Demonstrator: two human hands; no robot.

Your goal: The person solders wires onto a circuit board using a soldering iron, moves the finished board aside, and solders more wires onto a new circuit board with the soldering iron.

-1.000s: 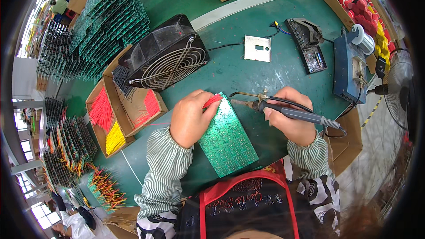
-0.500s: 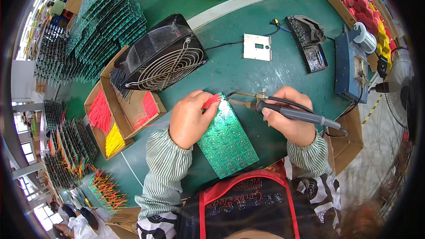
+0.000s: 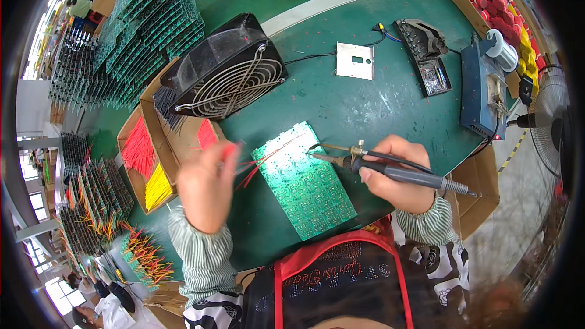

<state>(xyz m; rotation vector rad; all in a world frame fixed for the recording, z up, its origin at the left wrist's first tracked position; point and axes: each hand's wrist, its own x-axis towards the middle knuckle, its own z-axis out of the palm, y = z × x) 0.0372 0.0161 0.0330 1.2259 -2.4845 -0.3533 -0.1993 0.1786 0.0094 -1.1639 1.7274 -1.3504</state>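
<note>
My right hand (image 3: 399, 173) is closed around a grey soldering iron (image 3: 405, 173), its tip close to the upper right edge of a green circuit board (image 3: 323, 201). A thin bent tube on the iron reaches over the same edge. The board lies on the green table in front of me. A few thin red wires (image 3: 268, 157) cross its upper part, some ends hanging past its left edge. Left of the board, my left hand (image 3: 207, 189) is raised near the cardboard wire box (image 3: 173, 167). Motion smears its fingers, and a red blur shows at the fingertips.
A black fan (image 3: 225, 73) stands beyond the wire box, which holds red, yellow and dark wires. Stacked circuit boards (image 3: 146, 30) rise at far left. Across the table lie a white metal plate (image 3: 354, 61), a black tray (image 3: 432, 76) and a blue soldering station (image 3: 478, 94).
My left hand has left the board's upper edge and moved left toward the wire box. Red wires now lie across the board. My right hand with the iron has stayed nearly in place.
</note>
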